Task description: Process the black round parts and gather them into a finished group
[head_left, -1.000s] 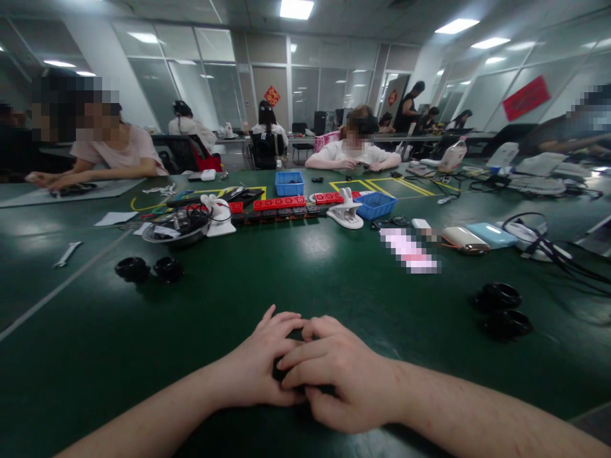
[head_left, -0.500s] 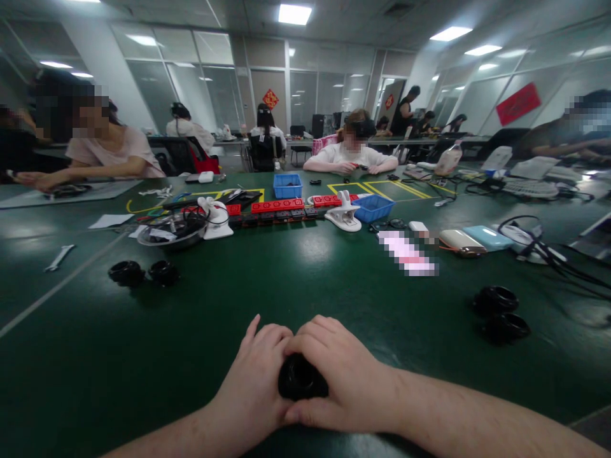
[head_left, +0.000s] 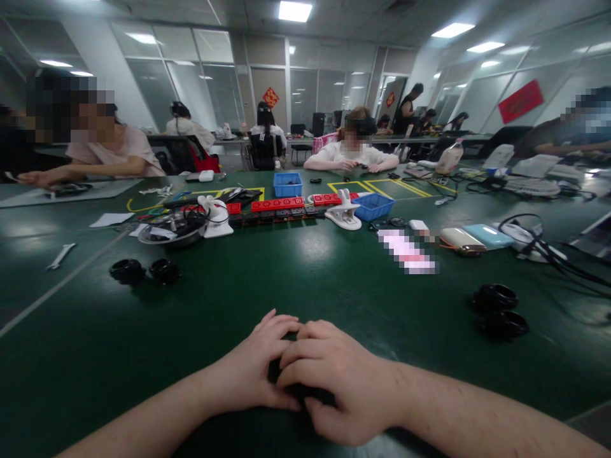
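Both my hands meet low in the middle of the head view, around a black round part (head_left: 315, 394) that they mostly hide. My left hand (head_left: 251, 367) curves along its left side, with the fingers reaching forward and the thumb near the close side. Over the top and right side bends my right hand (head_left: 341, 375), its fingers curled toward the left one. Similar black ring-shaped parts lie apart on the table: a left pair (head_left: 128, 271) and a right pair (head_left: 496, 298), the latter sitting close together.
On the green table (head_left: 229, 286), a red power strip (head_left: 277, 204), a metal bowl (head_left: 184, 238), white clips (head_left: 344, 213) and blue baskets (head_left: 287, 185) stand ahead. A wrench (head_left: 60, 256) lies left. Cables (head_left: 548, 248) and a power bank (head_left: 461, 241) are at right. Co-workers sit around.
My right hand has rolled over the black part, its fingers now more bent, and covers most of it. My left hand has flattened and shifted slightly left.
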`<state>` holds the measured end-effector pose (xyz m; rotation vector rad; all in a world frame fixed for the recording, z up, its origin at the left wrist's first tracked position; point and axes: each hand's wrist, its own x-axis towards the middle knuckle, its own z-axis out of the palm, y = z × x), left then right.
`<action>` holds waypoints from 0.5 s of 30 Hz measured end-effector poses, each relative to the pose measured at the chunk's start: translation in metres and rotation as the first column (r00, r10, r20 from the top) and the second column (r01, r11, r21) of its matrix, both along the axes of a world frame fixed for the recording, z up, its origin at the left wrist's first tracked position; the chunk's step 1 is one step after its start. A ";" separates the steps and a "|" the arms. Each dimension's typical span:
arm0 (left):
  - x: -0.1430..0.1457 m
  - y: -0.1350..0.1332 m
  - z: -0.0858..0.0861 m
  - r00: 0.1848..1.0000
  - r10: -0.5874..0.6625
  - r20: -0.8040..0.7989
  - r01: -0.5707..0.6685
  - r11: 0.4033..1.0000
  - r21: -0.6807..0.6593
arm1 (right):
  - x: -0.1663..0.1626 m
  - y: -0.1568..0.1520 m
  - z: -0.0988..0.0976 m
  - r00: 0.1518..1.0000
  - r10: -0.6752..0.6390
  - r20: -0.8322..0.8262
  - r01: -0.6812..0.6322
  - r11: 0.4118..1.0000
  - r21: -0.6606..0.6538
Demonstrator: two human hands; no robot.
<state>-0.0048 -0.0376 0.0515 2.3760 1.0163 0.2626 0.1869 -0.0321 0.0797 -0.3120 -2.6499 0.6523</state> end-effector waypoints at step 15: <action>0.020 -0.030 -0.015 0.942 0.336 0.018 -0.326 0.897 0.299 | -0.001 0.001 -0.010 0.977 -0.215 -0.018 0.215 0.975 0.052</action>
